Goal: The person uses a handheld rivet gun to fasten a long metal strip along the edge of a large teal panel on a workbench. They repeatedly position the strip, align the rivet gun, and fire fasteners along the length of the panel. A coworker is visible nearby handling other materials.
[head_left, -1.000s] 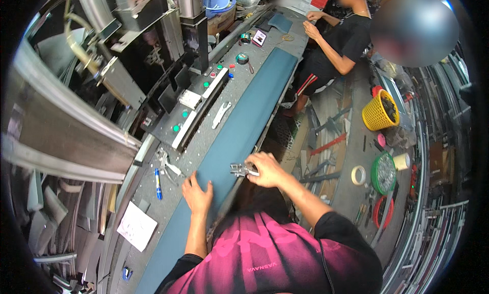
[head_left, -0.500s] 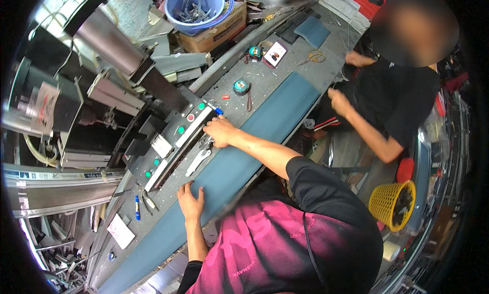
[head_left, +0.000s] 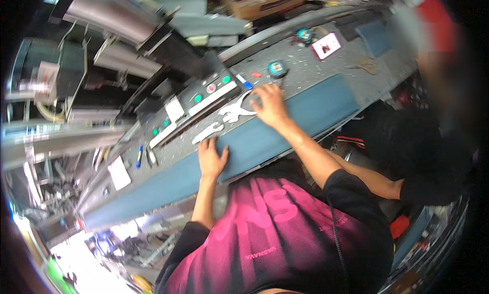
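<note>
A long blue-grey flat strip lies along the front of the grey workbench. My left hand rests on it with fingers spread, holding nothing. Just beyond its fingertips lies a silver wrench. My right hand is at the handles of silver pliers, thumb and forefinger curled at the handle ends. The pliers' handles stand wide apart above the bench, near the strip's far edge. A blue-and-white marker lies close beyond my right hand.
Behind the tools stands a machine control panel with green and red buttons. Tape measures, a phone and scissors lie at the far right. A blue marker lies left. A co-worker in dark clothes is close on my right.
The view has swung. The pliers, bunched under my right hand before, now show with handles spread. My left hand stays on the strip. The co-worker's raised hands are no longer visible.
</note>
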{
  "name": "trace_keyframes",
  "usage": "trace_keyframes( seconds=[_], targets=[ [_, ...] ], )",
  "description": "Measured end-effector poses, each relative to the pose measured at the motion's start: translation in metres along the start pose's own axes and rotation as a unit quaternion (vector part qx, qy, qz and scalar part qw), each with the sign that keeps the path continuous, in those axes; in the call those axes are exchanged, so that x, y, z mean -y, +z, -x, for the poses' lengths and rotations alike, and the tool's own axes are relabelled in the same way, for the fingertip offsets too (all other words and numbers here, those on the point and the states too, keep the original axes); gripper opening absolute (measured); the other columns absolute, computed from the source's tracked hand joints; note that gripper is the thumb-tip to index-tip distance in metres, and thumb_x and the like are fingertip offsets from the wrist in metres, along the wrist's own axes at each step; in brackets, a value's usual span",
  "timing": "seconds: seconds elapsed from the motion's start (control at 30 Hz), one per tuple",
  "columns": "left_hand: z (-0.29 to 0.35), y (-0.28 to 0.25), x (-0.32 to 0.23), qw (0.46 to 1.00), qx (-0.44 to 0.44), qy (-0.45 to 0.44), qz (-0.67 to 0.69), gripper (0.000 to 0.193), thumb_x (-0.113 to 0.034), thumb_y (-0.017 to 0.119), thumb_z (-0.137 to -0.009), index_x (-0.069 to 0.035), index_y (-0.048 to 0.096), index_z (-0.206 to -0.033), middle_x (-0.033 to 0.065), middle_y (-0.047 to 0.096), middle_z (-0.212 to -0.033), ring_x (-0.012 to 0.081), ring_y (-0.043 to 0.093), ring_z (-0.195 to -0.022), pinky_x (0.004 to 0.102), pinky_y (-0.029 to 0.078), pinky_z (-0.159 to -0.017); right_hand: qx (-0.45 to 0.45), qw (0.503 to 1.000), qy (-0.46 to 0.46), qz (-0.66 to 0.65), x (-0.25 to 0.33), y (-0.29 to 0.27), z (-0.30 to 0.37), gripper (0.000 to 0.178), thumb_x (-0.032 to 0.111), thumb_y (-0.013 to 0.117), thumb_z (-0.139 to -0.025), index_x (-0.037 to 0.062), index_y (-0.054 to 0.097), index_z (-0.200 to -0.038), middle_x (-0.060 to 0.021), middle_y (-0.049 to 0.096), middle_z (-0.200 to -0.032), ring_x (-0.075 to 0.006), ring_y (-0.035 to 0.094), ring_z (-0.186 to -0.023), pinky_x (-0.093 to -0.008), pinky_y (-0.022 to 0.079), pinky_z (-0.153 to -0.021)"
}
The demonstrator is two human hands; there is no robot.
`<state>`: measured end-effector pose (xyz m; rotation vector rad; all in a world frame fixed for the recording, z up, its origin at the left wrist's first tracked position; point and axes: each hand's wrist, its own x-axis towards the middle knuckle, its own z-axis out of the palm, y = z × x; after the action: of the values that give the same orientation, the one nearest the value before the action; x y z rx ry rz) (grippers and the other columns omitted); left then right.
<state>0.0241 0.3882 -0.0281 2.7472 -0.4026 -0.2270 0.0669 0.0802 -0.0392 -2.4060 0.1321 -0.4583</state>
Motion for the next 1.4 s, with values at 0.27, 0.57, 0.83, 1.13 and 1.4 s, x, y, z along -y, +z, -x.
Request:
trace_keyframes(
  seconds=[0.27, 0.57, 0.83, 1.13, 1.4],
  targets=[
    [0.014, 0.002, -0.009, 0.998, -0.048, -0.017, 0.020, 0.044, -0.030, 0.080, -0.093, -0.009, 0.076, -0.132, 0.0165, 0.066, -0.129, 0.0385, 0.059, -0.125, 0.0522, 0.045, -0.113, 0.147, 0.983, -0.085, -0.072, 0.044, 0.033, -0.007, 0.023, 0.012, 0.085, -0.084, 0.0075, 0.076, -0.106, -0.0135, 0.073, -0.107, -0.0381, 0.067, -0.111, -0.0502, 0.054, -0.100],
    [0.025, -0.010, -0.009, 1.000, -0.002, 0.019, 0.002, 0.088, -0.048, 0.096, -0.073, -0.008, 0.067, -0.146, 0.0177, 0.062, -0.145, 0.0386, 0.051, -0.143, 0.0558, 0.034, -0.128, 0.159, 0.987, -0.039, 0.004, 0.030, 0.041, -0.023, 0.022, 0.017, 0.086, -0.085, 0.0095, 0.079, -0.104, -0.0153, 0.074, -0.107, -0.0394, 0.069, -0.113, -0.0525, 0.052, -0.104],
    [0.032, -0.022, 0.002, 0.988, 0.116, 0.092, -0.032, 0.146, -0.043, 0.107, -0.048, -0.027, 0.033, -0.174, 0.0235, 0.045, -0.161, 0.0465, 0.037, -0.157, 0.0683, 0.021, -0.133, 0.044, 0.998, 0.040, -0.003, -0.041, -0.032, -0.045, 0.029, 0.023, 0.080, -0.092, 0.0031, 0.081, -0.113, -0.0209, 0.080, -0.113, -0.0415, 0.074, -0.112, -0.0515, 0.057, -0.100],
    [0.028, -0.021, 0.026, 0.984, 0.107, 0.126, -0.067, 0.131, -0.053, 0.103, -0.050, -0.028, 0.047, -0.165, 0.0197, 0.052, -0.153, 0.0422, 0.047, -0.145, 0.0696, 0.033, -0.120, 0.087, 0.996, -0.009, -0.022, -0.026, -0.077, -0.043, 0.025, 0.017, 0.083, -0.095, 0.0011, 0.077, -0.114, -0.0168, 0.079, -0.114, -0.0321, 0.076, -0.107, -0.0433, 0.057, -0.097],
    [0.034, -0.035, 0.057, 0.987, 0.075, 0.109, -0.095, 0.130, -0.053, 0.103, -0.047, -0.025, 0.049, -0.161, 0.0224, 0.054, -0.150, 0.0438, 0.046, -0.147, 0.0680, 0.034, -0.122, 0.111, 0.992, -0.022, -0.054, 0.002, -0.072, -0.042, 0.026, 0.014, 0.079, -0.099, -0.0010, 0.075, -0.120, -0.0150, 0.078, -0.114, -0.0287, 0.072, -0.104, -0.0422, 0.055, -0.098]
  ],
)
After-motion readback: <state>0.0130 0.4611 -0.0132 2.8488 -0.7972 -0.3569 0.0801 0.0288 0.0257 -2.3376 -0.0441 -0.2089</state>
